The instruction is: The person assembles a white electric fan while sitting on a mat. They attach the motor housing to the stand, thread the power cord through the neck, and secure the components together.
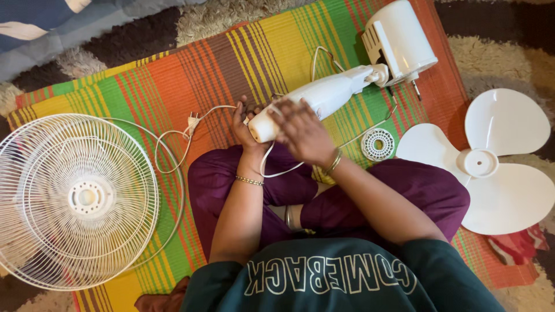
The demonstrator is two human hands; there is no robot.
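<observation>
I sit cross-legged on a striped mat with a white fan body (347, 81) lying in front of me, its motor housing (399, 40) pointing away. My left hand (244, 126) cups the near end of the fan's stem from the left side. My right hand (300, 132) rests on top of the same end, fingers curled over it. A white power cord (202, 118) with its plug (192, 122) trails left from the stem, and another loop hangs over my lap.
Stacked white wire fan grilles (78, 199) lie at the left. A white three-blade fan propeller (491, 159) lies at the right, with a small round white slotted cap (377, 144) beside it. The striped mat (144, 92) sits on a shaggy rug (497, 58).
</observation>
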